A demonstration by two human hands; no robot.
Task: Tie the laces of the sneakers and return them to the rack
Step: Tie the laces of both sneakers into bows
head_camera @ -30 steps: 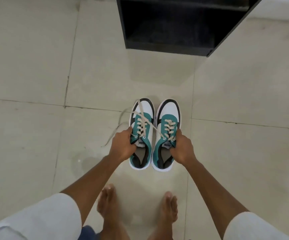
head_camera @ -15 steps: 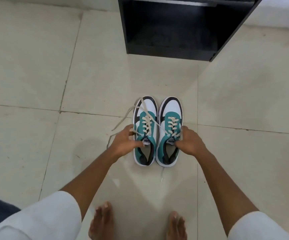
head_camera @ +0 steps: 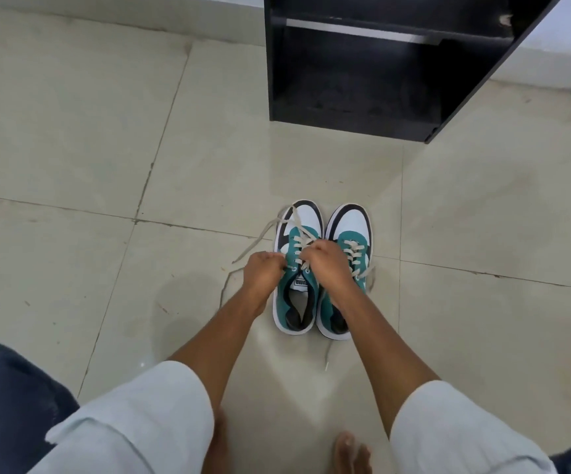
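Observation:
Two teal, white and black sneakers stand side by side on the tiled floor, toes pointing away from me: the left sneaker (head_camera: 298, 302) and the right sneaker (head_camera: 349, 227). Their beige laces are untied. My left hand (head_camera: 263, 272) pinches a lace end at the left sneaker's left side. My right hand (head_camera: 328, 265) reaches across both shoes and grips a lace over the left sneaker's eyelets. A loose lace (head_camera: 260, 239) trails left onto the floor, and another lace end (head_camera: 328, 354) lies behind the right heel. The black rack (head_camera: 362, 114) stands beyond the shoes.
Pale floor tiles with dark grout lines surround the shoes. My bare feet (head_camera: 351, 453) and light trouser legs fill the bottom of the view. A white wall base runs behind the rack at top right.
Both hands left the sneakers' sides. My right hand crossed over to the left sneaker's laces, and my left hand took a lace end. The view dropped closer to the floor.

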